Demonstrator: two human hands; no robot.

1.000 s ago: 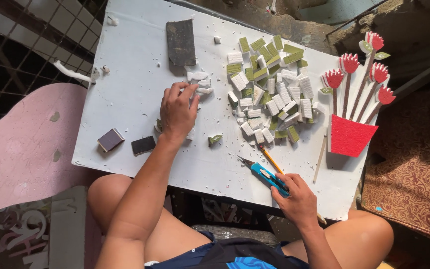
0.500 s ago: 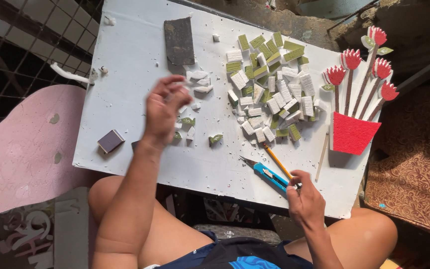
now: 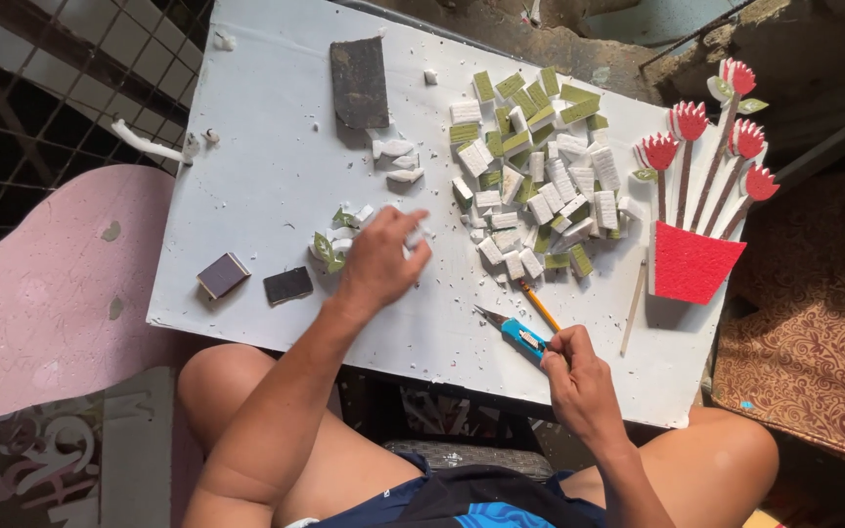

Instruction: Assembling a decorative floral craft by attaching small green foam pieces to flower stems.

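1. The red foam pot (image 3: 691, 262) at the white board's (image 3: 266, 176) right edge holds five red foam tulips (image 3: 689, 120) on brown stems.
2. A pile of green and white foam blocks (image 3: 535, 176) lies between the pot and the left hand (image 3: 380, 262); a pencil (image 3: 540, 306) lies just below the pile.
3. The left hand, fingers curled, pinches small white foam scraps (image 3: 413, 238) near the leaf-shaped cutouts (image 3: 330, 244).
4. The right hand (image 3: 579, 376) grips the blue utility knife (image 3: 515, 335) at the near edge, blade pointing up-left, its long axis diagonal.

Probably home craft corner: foam pieces (image 3: 530, 166), white board (image 3: 276, 166), cutter (image 3: 520, 337).
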